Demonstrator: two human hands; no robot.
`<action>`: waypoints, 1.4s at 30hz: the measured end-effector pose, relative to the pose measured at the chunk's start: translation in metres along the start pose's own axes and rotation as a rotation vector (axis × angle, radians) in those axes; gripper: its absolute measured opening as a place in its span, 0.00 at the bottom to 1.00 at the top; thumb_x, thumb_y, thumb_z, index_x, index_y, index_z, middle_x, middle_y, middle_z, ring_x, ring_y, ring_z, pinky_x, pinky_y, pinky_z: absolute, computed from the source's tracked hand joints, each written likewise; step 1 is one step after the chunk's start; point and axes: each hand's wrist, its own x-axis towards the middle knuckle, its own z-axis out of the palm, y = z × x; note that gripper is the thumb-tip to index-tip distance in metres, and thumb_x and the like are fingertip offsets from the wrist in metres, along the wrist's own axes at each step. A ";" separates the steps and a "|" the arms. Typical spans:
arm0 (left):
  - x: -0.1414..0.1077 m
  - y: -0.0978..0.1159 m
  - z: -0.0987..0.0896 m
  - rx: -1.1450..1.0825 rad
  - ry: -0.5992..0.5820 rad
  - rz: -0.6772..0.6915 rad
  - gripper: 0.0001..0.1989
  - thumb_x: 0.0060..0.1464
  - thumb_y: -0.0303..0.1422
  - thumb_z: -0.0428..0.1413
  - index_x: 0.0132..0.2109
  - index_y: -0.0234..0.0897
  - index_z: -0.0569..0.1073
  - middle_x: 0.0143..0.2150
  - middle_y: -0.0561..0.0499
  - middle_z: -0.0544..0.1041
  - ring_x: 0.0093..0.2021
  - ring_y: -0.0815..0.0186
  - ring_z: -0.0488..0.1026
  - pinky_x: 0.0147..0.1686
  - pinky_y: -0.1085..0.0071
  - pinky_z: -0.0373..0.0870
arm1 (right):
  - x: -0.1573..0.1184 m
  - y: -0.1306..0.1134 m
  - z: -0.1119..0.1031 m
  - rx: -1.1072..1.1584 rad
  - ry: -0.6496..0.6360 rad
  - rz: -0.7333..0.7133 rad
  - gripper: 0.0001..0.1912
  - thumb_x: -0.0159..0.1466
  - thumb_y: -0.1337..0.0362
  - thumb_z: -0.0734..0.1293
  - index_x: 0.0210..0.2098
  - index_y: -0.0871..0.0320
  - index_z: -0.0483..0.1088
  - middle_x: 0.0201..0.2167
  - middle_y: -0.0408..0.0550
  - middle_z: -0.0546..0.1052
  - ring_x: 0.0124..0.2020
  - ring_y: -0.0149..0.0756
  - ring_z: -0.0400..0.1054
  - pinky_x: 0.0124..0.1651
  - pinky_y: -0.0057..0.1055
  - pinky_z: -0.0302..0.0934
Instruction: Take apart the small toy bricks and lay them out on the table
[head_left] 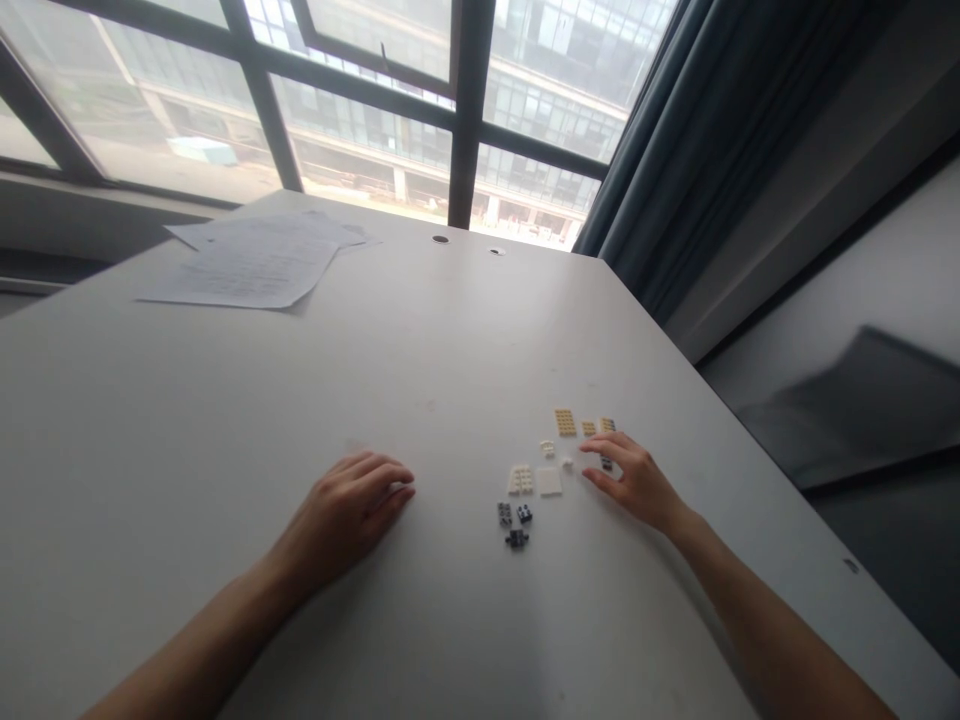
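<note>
Bricks [520, 480] close to the right hand [636, 478]

The right hand comes in from the near right, its fingers [609, 440] and thumb parted and pointing left, nothing seen gripped between them. A dark brick [606, 463] shows in that gap; whether skin touches it, I cannot tell. A small white brick [568, 465] lies just left of the gap, apart from the tips, too small for its long axis to be read. A yellow plate [565, 422] sits farther off and slightly left, its long side running near to far. The white tile [550, 482] lies left of the thumb.

Nearest on the tabletop [300, 400] are a grey brick [505, 513] and an axle [517, 538], between the two hands. The left hand [349, 510] is well left of every brick, its fingers loosely curled with nothing showing in them. The right hand is clearly nearer to the yellow plate and small white brick.
</note>
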 end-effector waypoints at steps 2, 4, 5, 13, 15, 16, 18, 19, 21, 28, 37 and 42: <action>0.000 0.000 0.000 -0.003 -0.006 -0.002 0.08 0.58 0.35 0.51 0.38 0.38 0.73 0.36 0.49 0.78 0.37 0.65 0.73 0.42 0.69 0.67 | 0.002 -0.021 0.009 0.058 -0.048 -0.052 0.12 0.61 0.67 0.67 0.45 0.55 0.71 0.43 0.50 0.75 0.47 0.41 0.68 0.51 0.40 0.64; 0.000 0.000 0.000 -0.001 -0.014 -0.008 0.08 0.59 0.35 0.51 0.38 0.38 0.73 0.36 0.49 0.78 0.38 0.65 0.73 0.42 0.69 0.67 | 0.003 -0.042 0.017 0.111 -0.102 -0.107 0.13 0.61 0.67 0.68 0.46 0.55 0.71 0.43 0.50 0.75 0.47 0.41 0.68 0.51 0.39 0.64; 0.000 0.000 0.000 0.001 -0.017 -0.012 0.08 0.59 0.35 0.51 0.38 0.38 0.73 0.37 0.49 0.77 0.38 0.64 0.73 0.43 0.69 0.67 | 0.004 -0.051 0.021 0.133 -0.129 -0.126 0.13 0.61 0.66 0.68 0.46 0.55 0.71 0.43 0.50 0.76 0.47 0.40 0.68 0.51 0.39 0.64; 0.000 0.001 -0.001 -0.001 -0.020 -0.004 0.08 0.59 0.34 0.50 0.38 0.37 0.72 0.36 0.49 0.77 0.37 0.65 0.72 0.43 0.69 0.67 | 0.014 -0.090 0.043 0.142 -0.228 -0.185 0.12 0.60 0.68 0.69 0.44 0.58 0.71 0.41 0.49 0.76 0.46 0.40 0.67 0.52 0.36 0.62; 0.000 0.002 -0.001 0.000 -0.019 0.000 0.08 0.59 0.34 0.51 0.37 0.37 0.72 0.36 0.49 0.77 0.37 0.65 0.72 0.43 0.69 0.66 | 0.017 -0.093 0.045 0.122 -0.252 -0.181 0.12 0.59 0.69 0.70 0.43 0.58 0.71 0.41 0.49 0.76 0.45 0.40 0.67 0.51 0.35 0.62; 0.001 0.002 -0.001 0.001 -0.017 0.001 0.08 0.59 0.34 0.51 0.37 0.37 0.72 0.36 0.49 0.77 0.37 0.65 0.72 0.43 0.69 0.66 | 0.019 -0.094 0.046 0.114 -0.263 -0.178 0.11 0.58 0.70 0.70 0.42 0.58 0.71 0.40 0.49 0.76 0.45 0.39 0.67 0.51 0.34 0.62; 0.001 0.002 -0.001 0.005 -0.017 0.000 0.08 0.59 0.34 0.51 0.37 0.38 0.72 0.36 0.49 0.77 0.37 0.65 0.72 0.44 0.69 0.66 | 0.021 -0.095 0.046 0.102 -0.281 -0.175 0.10 0.59 0.71 0.69 0.41 0.58 0.71 0.39 0.48 0.76 0.44 0.38 0.67 0.49 0.33 0.62; 0.000 0.002 -0.001 0.006 -0.018 0.000 0.08 0.59 0.34 0.51 0.37 0.38 0.72 0.36 0.49 0.77 0.37 0.65 0.72 0.43 0.69 0.66 | 0.022 -0.096 0.046 0.097 -0.287 -0.176 0.09 0.59 0.72 0.69 0.40 0.58 0.71 0.38 0.48 0.76 0.43 0.38 0.67 0.48 0.32 0.62; -0.001 0.002 0.000 0.005 -0.025 0.000 0.08 0.60 0.34 0.50 0.38 0.38 0.72 0.36 0.49 0.77 0.37 0.65 0.72 0.43 0.69 0.66 | 0.023 -0.096 0.047 0.093 -0.296 -0.185 0.07 0.60 0.71 0.68 0.39 0.57 0.71 0.37 0.47 0.76 0.42 0.37 0.67 0.47 0.31 0.63; -0.002 0.001 0.000 0.001 -0.020 0.004 0.07 0.60 0.34 0.51 0.38 0.37 0.72 0.36 0.49 0.77 0.38 0.65 0.72 0.43 0.69 0.66 | 0.026 -0.096 0.052 0.100 -0.293 -0.246 0.05 0.62 0.71 0.67 0.38 0.58 0.71 0.37 0.47 0.76 0.40 0.36 0.68 0.46 0.30 0.62; 0.000 0.002 0.001 0.053 -0.048 0.058 0.06 0.59 0.33 0.51 0.37 0.37 0.72 0.36 0.49 0.76 0.37 0.65 0.71 0.42 0.68 0.66 | 0.023 -0.096 0.048 0.087 -0.274 -0.208 0.13 0.58 0.68 0.71 0.43 0.57 0.71 0.40 0.48 0.75 0.43 0.38 0.67 0.48 0.32 0.62; -0.002 0.000 0.002 0.060 -0.045 0.065 0.06 0.59 0.33 0.51 0.38 0.37 0.72 0.36 0.49 0.76 0.37 0.65 0.70 0.42 0.68 0.66 | 0.025 -0.097 0.052 0.088 -0.289 -0.227 0.09 0.61 0.68 0.69 0.42 0.57 0.72 0.38 0.48 0.75 0.42 0.37 0.67 0.48 0.31 0.63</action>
